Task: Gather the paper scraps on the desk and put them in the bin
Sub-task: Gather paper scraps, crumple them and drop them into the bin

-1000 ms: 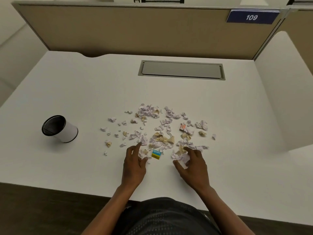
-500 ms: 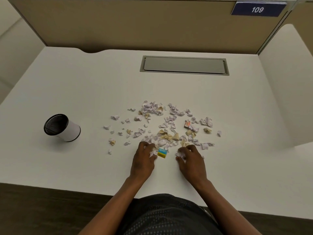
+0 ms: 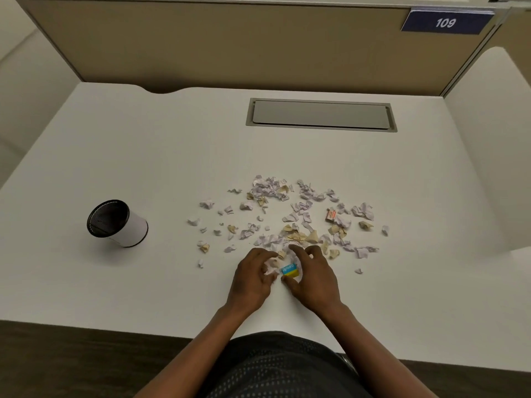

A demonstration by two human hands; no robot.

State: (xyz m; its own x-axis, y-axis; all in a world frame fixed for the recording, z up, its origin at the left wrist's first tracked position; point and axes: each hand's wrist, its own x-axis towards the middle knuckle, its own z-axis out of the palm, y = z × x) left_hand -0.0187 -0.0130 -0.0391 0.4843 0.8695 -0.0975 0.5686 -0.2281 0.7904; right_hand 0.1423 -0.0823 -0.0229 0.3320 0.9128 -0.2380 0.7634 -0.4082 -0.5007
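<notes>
Several white, lilac and tan paper scraps [image 3: 290,214] lie scattered across the middle of the white desk [image 3: 143,156]. My left hand [image 3: 251,278] and my right hand [image 3: 311,278] are cupped together at the near edge of the pile. Between them sit a few white scraps and a small blue and yellow piece [image 3: 290,270]. Fingers of both hands curl around this little heap. The bin [image 3: 116,222], a small white cylinder with a black mesh inside, stands far to the left, leaning towards the camera.
A grey cable flap [image 3: 321,114] is set into the desk at the back. Beige partition walls [image 3: 230,44] close off the back and right, with a blue "109" plate [image 3: 445,23]. A small orange-printed scrap [image 3: 331,215] lies at the right of the pile.
Both hands have slid inward towards each other, from apart on either side of the blue and yellow piece to cupped around it, pushing near scraps into one small heap.
</notes>
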